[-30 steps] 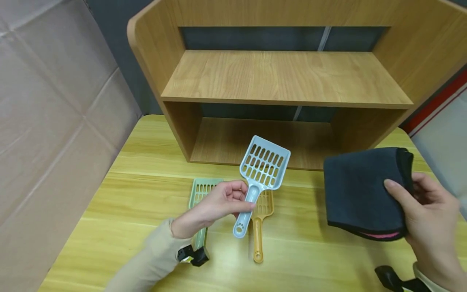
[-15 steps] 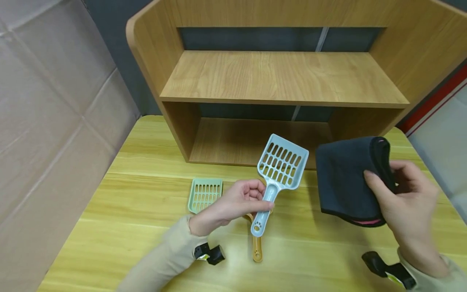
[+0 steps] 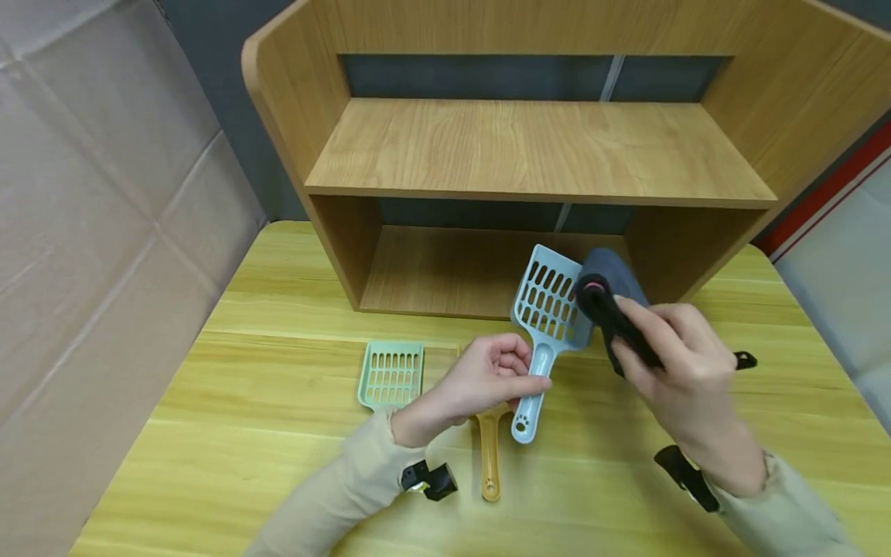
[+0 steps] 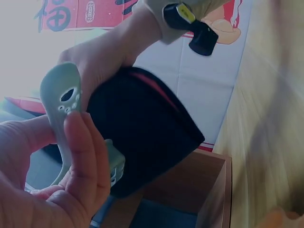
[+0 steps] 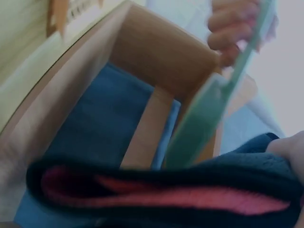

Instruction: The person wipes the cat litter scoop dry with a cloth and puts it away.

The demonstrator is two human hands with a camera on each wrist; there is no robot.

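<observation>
My left hand (image 3: 497, 367) pinches the handle of a light blue slotted litter scoop (image 3: 546, 305), held up above the table with its head tilted upward. In my right hand (image 3: 685, 363) is a folded dark cloth (image 3: 612, 278) with black edging and a pink inside. The cloth overlaps the right edge of the scoop's head in the head view. The right wrist view shows the cloth's pink fold (image 5: 190, 197) right at the scoop's head (image 5: 199, 123). On the table below lie a green litter scoop (image 3: 392, 375) and a yellow one (image 3: 490, 456), both partly hidden by my left arm and hand.
A wooden two-tier shelf (image 3: 536, 147) stands at the back of the wooden table (image 3: 230, 433). A pale padded wall (image 3: 90, 232) rises on the left. A red and white panel (image 3: 845, 224) stands on the right.
The left hand has carried the blue scoop to the right. The right hand has moved left and turned, bringing the cloth to the scoop's head.
</observation>
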